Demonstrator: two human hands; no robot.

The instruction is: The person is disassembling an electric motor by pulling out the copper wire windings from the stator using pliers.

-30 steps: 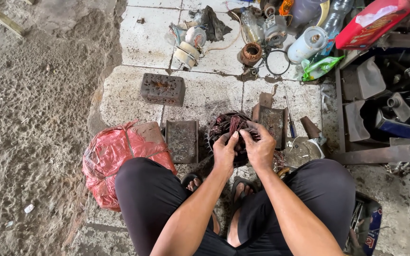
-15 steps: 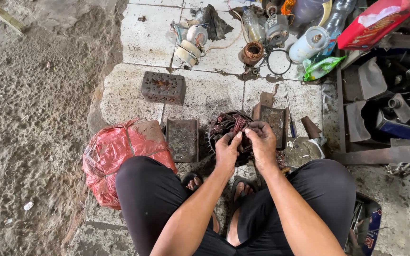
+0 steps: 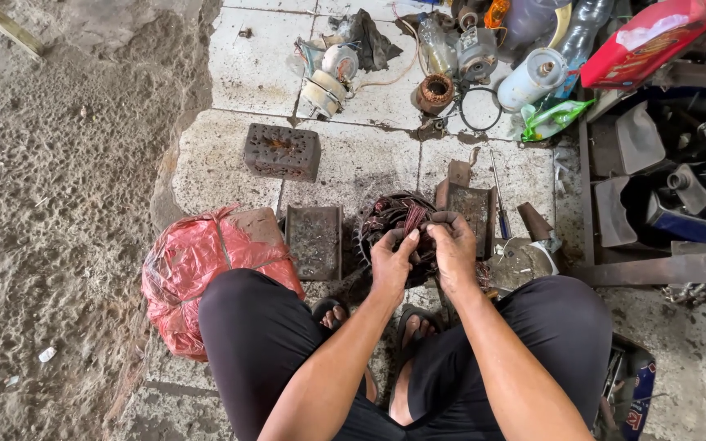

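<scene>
I squat on a tiled floor with both hands on a round motor stator wound with dark reddish copper wire. My left hand grips its near left side, fingers curled over the windings. My right hand pinches a bundle of the wire at the top right of the ring. The stator rests low between my knees, above my sandalled feet.
A red plastic sack lies by my left knee. Metal blocks stand around the stator. A screwdriver, another copper coil, fan parts, bottles and a spray can lie farther off. A crate of parts sits right; rough sandy ground left.
My hands have stayed on the stator, with the fingers shifting slightly on the wire bundle. Nothing else has moved.
</scene>
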